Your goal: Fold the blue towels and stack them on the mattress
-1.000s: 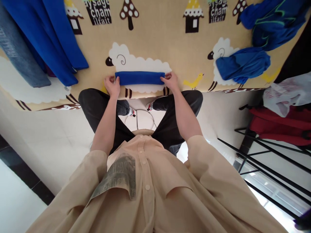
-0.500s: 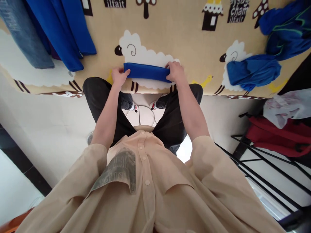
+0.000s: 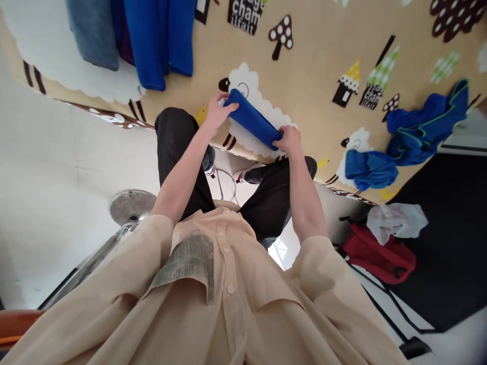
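A blue garment (image 3: 254, 120), folded into a narrow flat strip, lies slantwise over a printed sheep near the front edge of the patterned cloth (image 3: 315, 66). My left hand (image 3: 219, 112) grips its left end, thumb on top and fingers behind. At the lower right end, my right hand (image 3: 288, 140) pinches the strip between thumb and fingers. What kind of garment it is does not show in its folded form.
Blue trousers (image 3: 146, 45) and jeans (image 3: 93, 35) lie at the upper left. Crumpled blue clothes (image 3: 371, 167) and a green-trimmed blue garment (image 3: 413, 139) lie at the right. Below them are a red bag (image 3: 380, 256), a white plastic bag (image 3: 397, 220) and a black-framed rack.
The view has turned, so the cloth and clothes appear tilted. The blue strip, level before, now slopes down to the right and looks slightly thicker; both hands still hold its ends.
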Demonstrator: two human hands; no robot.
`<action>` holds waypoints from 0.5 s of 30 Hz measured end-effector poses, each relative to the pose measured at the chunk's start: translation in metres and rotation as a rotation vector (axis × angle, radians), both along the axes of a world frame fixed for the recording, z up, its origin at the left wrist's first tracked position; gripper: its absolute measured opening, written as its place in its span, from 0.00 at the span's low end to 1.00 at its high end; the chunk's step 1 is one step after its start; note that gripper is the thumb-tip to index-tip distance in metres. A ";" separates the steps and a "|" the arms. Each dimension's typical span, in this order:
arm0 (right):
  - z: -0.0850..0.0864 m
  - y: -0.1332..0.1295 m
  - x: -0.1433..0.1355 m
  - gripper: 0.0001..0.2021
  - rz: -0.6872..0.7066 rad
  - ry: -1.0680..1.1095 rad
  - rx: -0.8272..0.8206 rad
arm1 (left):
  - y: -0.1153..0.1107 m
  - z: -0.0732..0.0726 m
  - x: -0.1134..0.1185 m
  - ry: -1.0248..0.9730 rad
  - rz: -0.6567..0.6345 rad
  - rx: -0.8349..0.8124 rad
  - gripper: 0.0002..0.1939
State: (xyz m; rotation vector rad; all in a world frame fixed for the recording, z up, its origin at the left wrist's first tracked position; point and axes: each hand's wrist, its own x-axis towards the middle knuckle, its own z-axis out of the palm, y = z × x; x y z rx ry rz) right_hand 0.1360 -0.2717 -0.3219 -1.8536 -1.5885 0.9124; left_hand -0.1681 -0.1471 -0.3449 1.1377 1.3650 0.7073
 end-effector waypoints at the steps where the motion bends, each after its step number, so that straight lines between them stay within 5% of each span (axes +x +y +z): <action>1: 0.004 0.004 -0.008 0.15 0.017 -0.014 -0.004 | 0.005 0.017 -0.002 -0.066 -0.019 -0.025 0.16; 3: 0.012 0.014 -0.030 0.12 0.031 -0.019 -0.030 | 0.019 0.056 -0.012 -0.123 -0.062 -0.001 0.16; 7: 0.018 0.048 -0.099 0.19 0.035 0.050 -0.081 | 0.051 0.147 -0.055 -0.046 -0.251 0.348 0.10; 10: 0.013 0.085 -0.164 0.22 0.051 0.084 -0.072 | 0.071 0.203 -0.095 0.042 -0.422 0.566 0.14; 12: 0.007 0.112 -0.206 0.21 0.075 0.082 -0.074 | 0.082 0.223 -0.121 0.109 -0.507 0.672 0.19; 15: 0.002 0.146 -0.256 0.19 0.111 0.051 -0.104 | 0.096 0.226 -0.153 0.207 -0.552 0.713 0.18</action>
